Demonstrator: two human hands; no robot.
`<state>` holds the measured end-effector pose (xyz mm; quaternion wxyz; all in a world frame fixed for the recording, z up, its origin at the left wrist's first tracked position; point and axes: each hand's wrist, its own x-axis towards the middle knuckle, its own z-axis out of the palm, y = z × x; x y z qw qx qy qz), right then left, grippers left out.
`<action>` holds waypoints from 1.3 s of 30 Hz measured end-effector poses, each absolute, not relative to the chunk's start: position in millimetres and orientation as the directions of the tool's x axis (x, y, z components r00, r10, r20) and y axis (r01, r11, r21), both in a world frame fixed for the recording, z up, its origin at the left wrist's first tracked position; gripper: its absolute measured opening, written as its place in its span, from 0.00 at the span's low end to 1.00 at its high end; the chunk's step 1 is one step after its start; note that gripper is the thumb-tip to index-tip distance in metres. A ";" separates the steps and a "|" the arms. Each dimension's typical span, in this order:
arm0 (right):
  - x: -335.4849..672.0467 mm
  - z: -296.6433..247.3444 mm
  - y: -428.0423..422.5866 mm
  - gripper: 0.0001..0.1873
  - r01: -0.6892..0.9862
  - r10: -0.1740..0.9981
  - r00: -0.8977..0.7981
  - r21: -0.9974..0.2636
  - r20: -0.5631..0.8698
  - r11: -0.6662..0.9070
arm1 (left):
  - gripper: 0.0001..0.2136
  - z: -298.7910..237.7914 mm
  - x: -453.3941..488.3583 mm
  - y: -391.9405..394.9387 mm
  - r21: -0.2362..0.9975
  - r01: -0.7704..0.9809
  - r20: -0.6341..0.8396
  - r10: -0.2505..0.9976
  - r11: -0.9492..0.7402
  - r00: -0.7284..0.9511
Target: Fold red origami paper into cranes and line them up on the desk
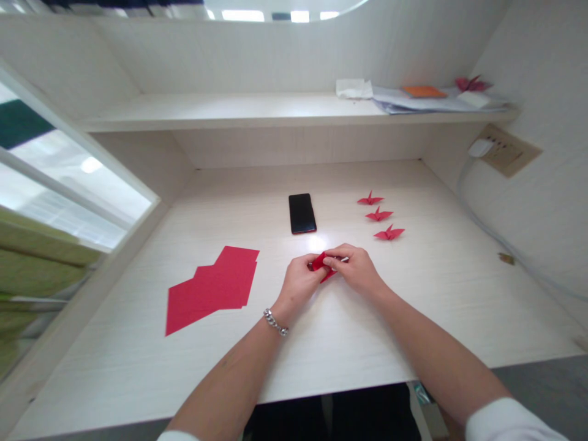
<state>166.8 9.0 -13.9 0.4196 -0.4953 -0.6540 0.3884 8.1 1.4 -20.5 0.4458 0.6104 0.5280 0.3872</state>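
Between my two hands is a small piece of folded red paper, held just above the desk in front of me. My left hand grips its left side, fingers closed, with a chain bracelet on the wrist. From the right, my right hand pinches the paper between thumb and fingers. The fingers cover much of the paper, so its exact fold is hidden. Several flat red paper sheets lie overlapping to the left. Beyond my right hand, three finished red paper cranes stand in a column.
A black phone lies behind my hands on the white desk. The shelf above holds papers, an orange square and a larger paper crane. A cable runs from the wall socket down the right side.
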 end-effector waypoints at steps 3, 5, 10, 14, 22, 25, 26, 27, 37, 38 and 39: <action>166.2 -13.8 8.5 0.08 0.339 0.973 -0.155 -0.915 0.172 0.216 | 0.08 -20.4 8.2 1.2 0.950 0.308 -0.004 0.989 -0.042 0.146; 165.7 -12.8 8.2 0.08 0.341 0.974 -0.145 -0.916 0.172 0.212 | 0.08 -21.1 7.8 1.2 0.950 0.310 -0.005 0.989 -0.042 0.149; 165.7 -11.0 8.6 0.06 0.328 0.981 -0.120 -0.927 0.150 0.182 | 0.10 -23.8 6.9 1.0 0.948 0.315 -0.012 0.988 -0.038 0.155; 165.6 -10.0 9.2 0.07 0.322 0.984 -0.110 -0.932 0.137 0.166 | 0.09 -24.4 7.1 0.8 0.951 0.310 -0.029 0.986 -0.023 0.164; 165.9 -6.6 9.3 0.07 0.303 0.990 -0.076 -0.943 0.119 0.136 | 0.09 -21.6 7.4 -2.2 0.953 0.303 -0.037 0.981 -0.022 0.188; 166.2 -6.2 9.4 0.07 0.300 0.991 -0.066 -0.945 0.117 0.132 | 0.08 -22.1 6.8 -2.7 0.946 0.322 -0.033 0.981 -0.031 0.193; 166.2 -5.9 9.3 0.07 0.301 0.990 -0.064 -0.943 0.127 0.140 | 0.08 -22.1 6.7 -2.7 0.945 0.326 -0.033 0.981 -0.031 0.191; 166.2 -5.6 9.2 0.07 0.301 0.988 -0.064 -0.941 0.140 0.153 | 0.08 -21.8 6.6 -2.7 0.944 0.328 -0.035 0.981 -0.030 0.190; 166.3 -13.8 14.3 0.12 0.124 0.998 -0.050 -0.992 0.027 0.033 | 0.08 -18.2 7.0 -3.1 0.954 0.299 -0.067 0.978 0.005 0.197; 166.3 -14.7 15.0 0.14 0.104 0.999 -0.040 -0.994 0.012 0.016 | 0.07 -18.6 6.7 -2.8 0.955 0.297 -0.069 0.979 0.010 0.190; 166.4 -15.2 15.5 0.15 0.098 1.000 -0.027 -0.995 0.010 0.013 | 0.07 -18.8 6.3 -2.3 0.954 0.299 -0.069 0.981 0.013 0.180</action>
